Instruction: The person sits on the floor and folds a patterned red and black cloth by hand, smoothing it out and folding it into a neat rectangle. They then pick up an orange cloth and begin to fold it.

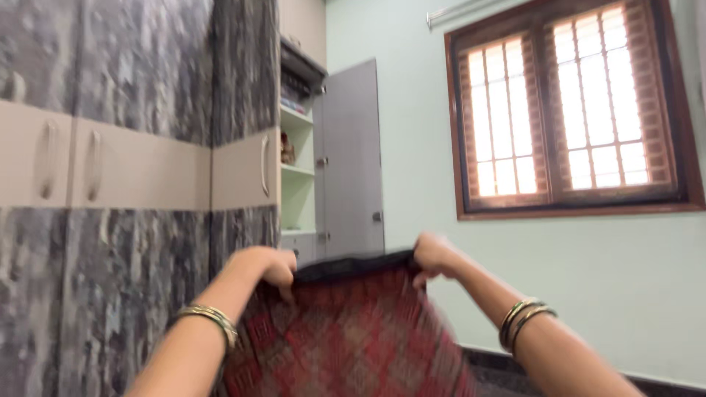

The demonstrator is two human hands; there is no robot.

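Head view: left hand and right hand pinch the red patterned cloth by its dark top edge, fingers closed, stretched up before the wardrobe; apparently mid-spreading, needing even tension.

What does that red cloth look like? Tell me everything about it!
The red cloth is a woven-looking fabric with a chequered pattern in red, maroon and dull green, and a dark band along its top edge. It is held up in the air and hangs down out of the picture, a little blurred. The left hand grips one top corner and the right hand grips the other, stretching the top edge between them. It hangs in front of a grey marbled wardrobe.
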